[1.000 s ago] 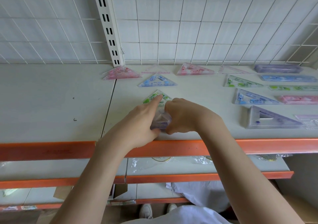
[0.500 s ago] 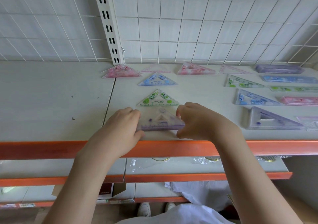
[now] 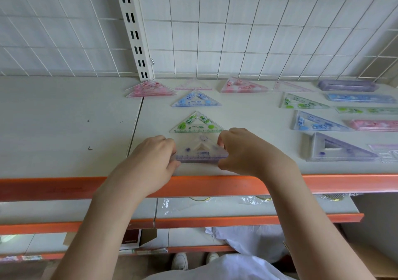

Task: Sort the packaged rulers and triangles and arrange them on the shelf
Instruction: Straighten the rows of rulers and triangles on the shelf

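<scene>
A stack of purple packaged triangles [image 3: 199, 150] lies flat near the front edge of the white shelf [image 3: 64, 133]. My left hand [image 3: 153, 161] grips its left corner and my right hand [image 3: 243, 150] grips its right corner. Just behind it lie a green triangle [image 3: 196, 123], a blue triangle [image 3: 196, 100] and pink triangles [image 3: 150, 88]. To the right are a pink right-angle triangle [image 3: 243, 86], a green one [image 3: 301, 102], a blue one [image 3: 316, 122] and a purple stack [image 3: 336, 150]. Purple [image 3: 346, 85], blue [image 3: 361, 98], green [image 3: 366, 110] and pink [image 3: 374, 125] rulers lie far right.
A white wire grid [image 3: 237, 32] backs the shelf, with a slotted upright [image 3: 134, 30] at the panel seam. An orange lip [image 3: 53, 187] runs along the shelf front. Lower shelves hold clear plastic wrappers [image 3: 187, 204] and a small box [image 3: 131, 237].
My hands, bunched over the purple triangles a second ago, have spread apart to its two corners, and the stack now lies flat and squared up in front of the green triangle.
</scene>
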Action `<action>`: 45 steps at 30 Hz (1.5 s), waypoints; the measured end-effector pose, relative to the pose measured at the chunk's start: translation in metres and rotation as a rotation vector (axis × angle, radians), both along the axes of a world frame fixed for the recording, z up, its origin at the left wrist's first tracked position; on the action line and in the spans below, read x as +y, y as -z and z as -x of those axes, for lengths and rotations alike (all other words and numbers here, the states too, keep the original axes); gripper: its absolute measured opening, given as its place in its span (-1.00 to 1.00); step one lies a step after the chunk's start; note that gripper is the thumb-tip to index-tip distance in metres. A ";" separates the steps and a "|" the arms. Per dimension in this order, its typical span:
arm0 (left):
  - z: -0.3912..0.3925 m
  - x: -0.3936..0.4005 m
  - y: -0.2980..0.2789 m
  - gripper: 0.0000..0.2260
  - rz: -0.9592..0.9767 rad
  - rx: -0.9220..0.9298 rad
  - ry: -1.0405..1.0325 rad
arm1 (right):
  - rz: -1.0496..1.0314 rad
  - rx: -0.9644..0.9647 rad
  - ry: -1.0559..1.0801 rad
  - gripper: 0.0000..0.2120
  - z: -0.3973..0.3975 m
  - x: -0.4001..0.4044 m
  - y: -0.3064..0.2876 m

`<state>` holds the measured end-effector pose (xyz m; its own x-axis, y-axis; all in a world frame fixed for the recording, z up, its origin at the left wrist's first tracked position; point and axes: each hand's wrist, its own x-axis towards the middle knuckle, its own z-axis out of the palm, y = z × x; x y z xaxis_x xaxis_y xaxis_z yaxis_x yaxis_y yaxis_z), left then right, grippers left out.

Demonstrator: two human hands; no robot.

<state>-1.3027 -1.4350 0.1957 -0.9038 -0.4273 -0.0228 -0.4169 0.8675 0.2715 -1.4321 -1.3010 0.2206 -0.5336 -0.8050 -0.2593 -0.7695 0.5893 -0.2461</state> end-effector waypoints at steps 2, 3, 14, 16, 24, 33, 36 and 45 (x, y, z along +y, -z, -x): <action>-0.001 0.000 0.000 -0.80 0.004 -0.002 0.000 | -0.014 0.004 -0.006 -0.72 0.000 0.001 -0.001; -0.003 -0.001 0.000 -0.81 0.004 -0.003 -0.005 | -0.022 0.006 -0.002 -0.72 0.000 0.003 -0.002; -0.006 -0.006 0.000 -0.86 0.002 -0.012 -0.002 | -0.052 0.077 0.088 -0.76 0.002 0.013 0.000; -0.004 -0.005 0.000 -0.85 0.012 -0.012 0.006 | -0.049 0.094 0.087 -0.77 0.002 0.012 -0.001; 0.005 -0.004 -0.003 -0.81 0.119 -0.159 0.069 | -0.088 0.145 0.028 -0.70 -0.001 0.006 -0.006; 0.006 -0.004 -0.001 -0.77 0.171 -0.163 0.088 | -0.108 0.163 0.013 -0.70 -0.004 0.005 -0.011; 0.004 -0.004 0.000 -0.78 0.173 -0.134 0.087 | -0.101 0.162 0.019 -0.70 -0.004 0.005 -0.010; 0.000 -0.004 0.003 -0.78 0.151 -0.063 0.089 | -0.052 0.151 0.037 -0.69 -0.001 0.005 -0.005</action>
